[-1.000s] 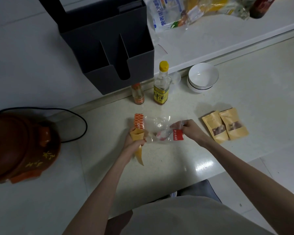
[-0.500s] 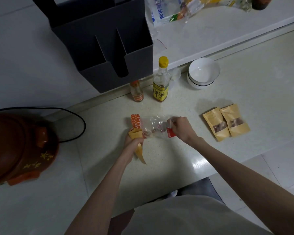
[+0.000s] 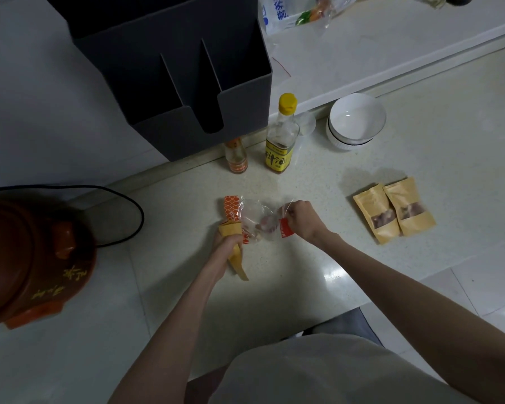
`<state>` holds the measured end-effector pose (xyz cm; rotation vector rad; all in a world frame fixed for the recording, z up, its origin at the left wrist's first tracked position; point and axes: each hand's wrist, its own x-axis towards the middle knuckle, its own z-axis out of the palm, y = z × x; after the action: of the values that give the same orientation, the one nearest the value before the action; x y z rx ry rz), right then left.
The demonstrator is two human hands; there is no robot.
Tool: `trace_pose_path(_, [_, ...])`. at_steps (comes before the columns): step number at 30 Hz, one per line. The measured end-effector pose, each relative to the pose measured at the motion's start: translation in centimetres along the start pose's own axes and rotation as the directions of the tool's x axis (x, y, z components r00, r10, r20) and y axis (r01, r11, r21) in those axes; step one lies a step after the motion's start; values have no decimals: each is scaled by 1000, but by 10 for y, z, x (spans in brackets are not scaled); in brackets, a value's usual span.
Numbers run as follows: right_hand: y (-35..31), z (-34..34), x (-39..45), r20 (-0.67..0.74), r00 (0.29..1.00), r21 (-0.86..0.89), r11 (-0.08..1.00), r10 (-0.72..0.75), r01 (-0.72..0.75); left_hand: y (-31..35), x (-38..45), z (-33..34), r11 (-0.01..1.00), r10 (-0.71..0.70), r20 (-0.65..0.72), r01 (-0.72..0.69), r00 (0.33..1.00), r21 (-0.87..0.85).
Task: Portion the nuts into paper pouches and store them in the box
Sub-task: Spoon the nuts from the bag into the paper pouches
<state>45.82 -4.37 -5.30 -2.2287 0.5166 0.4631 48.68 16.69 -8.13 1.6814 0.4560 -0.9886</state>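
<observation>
A clear plastic nut bag [image 3: 255, 218] with orange-red printed ends lies between my hands on the counter, a few nuts showing inside. My left hand [image 3: 227, 243] grips a yellow paper pouch [image 3: 236, 252] whose open top meets the bag's left end. My right hand [image 3: 301, 218] pinches the bag's right end near its red label. Two filled paper pouches [image 3: 394, 211] with small windows lie side by side to the right. The dark grey divided box [image 3: 187, 83] stands at the back on the raised ledge.
A yellow-capped bottle [image 3: 282, 135] and a small orange-labelled bottle [image 3: 236, 157] stand behind the bag. Stacked white bowls [image 3: 356, 121] sit to the right of them. A brown clay cooker [image 3: 32, 263] with a black cord is at the left. Packaged food lies on the back ledge.
My right hand has lifted and drawn the bag's right end toward the pouch, bunching the bag up. My left hand keeps its hold on the pouch.
</observation>
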Motion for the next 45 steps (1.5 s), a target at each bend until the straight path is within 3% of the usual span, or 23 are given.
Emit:
trace_pose_path(10, [3, 24, 6, 14, 997, 123, 990, 74, -75, -5, 5, -8, 981, -90, 54, 98, 994, -165])
trace_pose_path(16, [6, 46, 9, 68, 992, 242, 962, 109, -123, -11, 12, -10, 961, -144, 14, 143, 989, -238])
trace_pose_path(22, [14, 53, 9, 105, 950, 573, 762, 295, -300, -4, 11, -15, 967, -161, 33, 164, 986, -197])
trace_pose_path(31, [13, 60, 5, 162, 955, 750, 598, 250, -283, 2, 15, -20, 979, -58, 50, 67, 997, -192])
trace_pose_path(35, [15, 59, 4, 165, 955, 816, 510, 246, -273, 8, 12, -28, 980, -80, 60, 90, 995, -178])
trace_pose_path(40, [10, 56, 7, 167, 969, 787, 567, 184, -244, 12, 7, -31, 989, -30, 105, 45, 994, -143])
trace_pose_path(45, [15, 49, 12, 197, 965, 806, 532, 173, -260, 10, 7, -37, 989, -25, 89, 37, 996, -145])
